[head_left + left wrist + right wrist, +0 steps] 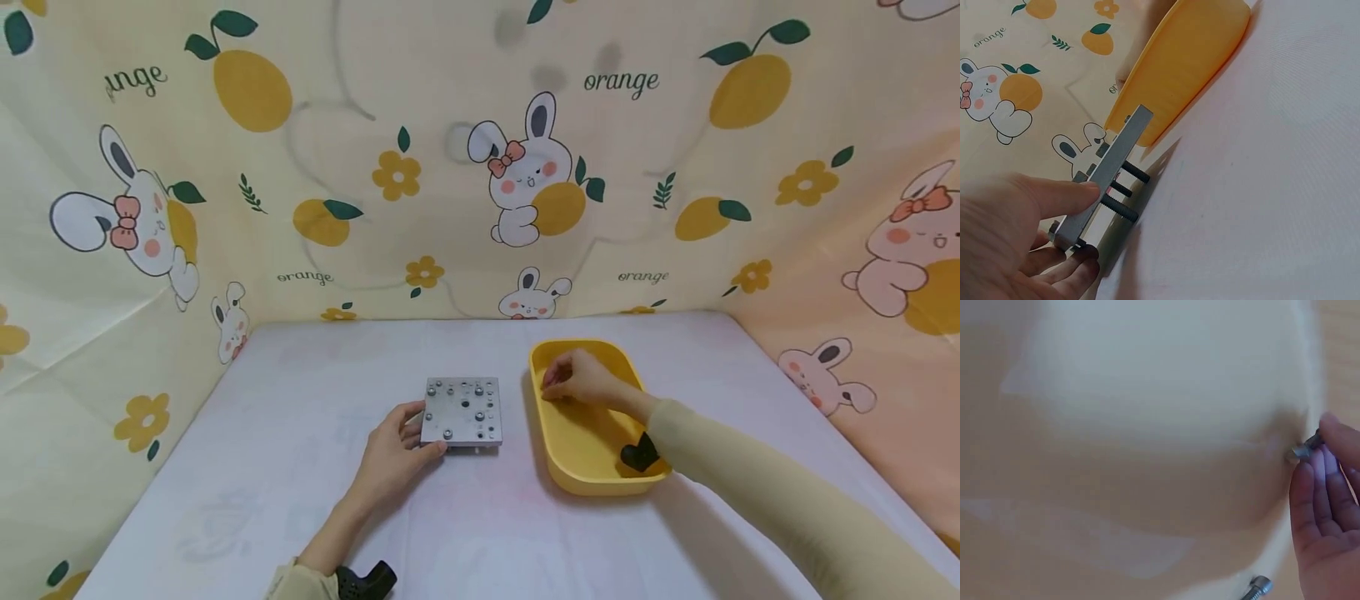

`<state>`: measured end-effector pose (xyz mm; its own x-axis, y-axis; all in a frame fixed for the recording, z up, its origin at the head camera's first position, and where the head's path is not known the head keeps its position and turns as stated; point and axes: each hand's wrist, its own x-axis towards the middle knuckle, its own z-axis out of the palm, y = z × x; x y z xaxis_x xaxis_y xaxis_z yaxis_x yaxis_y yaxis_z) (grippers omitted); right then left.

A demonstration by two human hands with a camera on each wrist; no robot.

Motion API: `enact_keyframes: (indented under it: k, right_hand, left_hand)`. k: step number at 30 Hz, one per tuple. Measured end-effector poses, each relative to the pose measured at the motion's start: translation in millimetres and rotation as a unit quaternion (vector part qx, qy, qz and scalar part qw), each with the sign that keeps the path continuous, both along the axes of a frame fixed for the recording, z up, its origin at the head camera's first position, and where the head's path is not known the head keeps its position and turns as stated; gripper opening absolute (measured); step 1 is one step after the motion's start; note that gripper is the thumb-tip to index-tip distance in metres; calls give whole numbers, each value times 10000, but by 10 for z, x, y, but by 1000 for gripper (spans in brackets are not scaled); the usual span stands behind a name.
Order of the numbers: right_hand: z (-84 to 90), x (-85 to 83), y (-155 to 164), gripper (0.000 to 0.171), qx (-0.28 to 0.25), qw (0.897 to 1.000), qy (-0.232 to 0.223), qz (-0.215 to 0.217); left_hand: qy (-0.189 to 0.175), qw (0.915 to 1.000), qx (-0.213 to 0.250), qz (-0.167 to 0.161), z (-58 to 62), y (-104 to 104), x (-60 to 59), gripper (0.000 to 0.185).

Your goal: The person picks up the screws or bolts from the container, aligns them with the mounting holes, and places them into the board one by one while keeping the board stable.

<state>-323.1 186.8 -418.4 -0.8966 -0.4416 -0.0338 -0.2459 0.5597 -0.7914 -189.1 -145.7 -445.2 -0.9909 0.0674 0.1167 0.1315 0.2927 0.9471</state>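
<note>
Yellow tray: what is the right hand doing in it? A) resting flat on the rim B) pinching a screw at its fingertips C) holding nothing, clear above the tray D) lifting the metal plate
B: in the right wrist view the right hand pinches a small metal screw at its fingertips, inside the yellow tray; the metal plate sits outside the tray, held at its edge by the left hand.

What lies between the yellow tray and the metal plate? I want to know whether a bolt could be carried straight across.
Nothing visible does. Only bare table separates the yellow tray from the metal plate. The right hand pinches a bolt; the left hand holds the plate's near-left edge, away from the gap.
</note>
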Motion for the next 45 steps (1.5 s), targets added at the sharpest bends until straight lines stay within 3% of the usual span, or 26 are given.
enact_keyframes:
  k: [4, 7, 9, 14, 17, 26, 34, 40, 45]
  right_hand:
    - [59, 1, 74, 16, -538, 9965, -476, -430]
    - [126, -10, 112, 20, -1183, 9872, -772, -738]
    - [160, -21, 128, 23, -1673, 9771, -971, -883]
    - [183, -13, 144, 23, -2870, 9390, -1623, -980]
    - [198, 38, 113, 23, -3115, 9285, -1821, -879]
    - [371, 98, -70, 28, -3110, 9268, -1980, -709]
    - [543, 215, -239, 30, -3062, 9283, -2100, -182]
    - [574, 291, -461, 20, -3183, 9249, -2075, 145]
    - [561, 372, -654, 22, -3040, 9323, -1956, 53]
  left_hand:
    - [-18, 10000, 6, -38, 15, 10, 11, 70]
    - [2, 10000, -2, 4, 42, 9, 9, 69]
    - [16, 10000, -25, 28, 57, 7, 3, 69]
    - [-4, 9999, -111, 71, 54, 3, 0, 69]
    - [-11, 9998, -162, 83, 23, -6, 9, 69]
    - [-79, 9997, -155, 152, -12, -12, 23, 68]
    - [-36, 9999, -120, 108, -5, 8, 18, 68]
    - [0, 9998, -148, 110, 11, 7, 29, 68]
    - [-20, 9999, -125, 100, 26, 18, 16, 68]
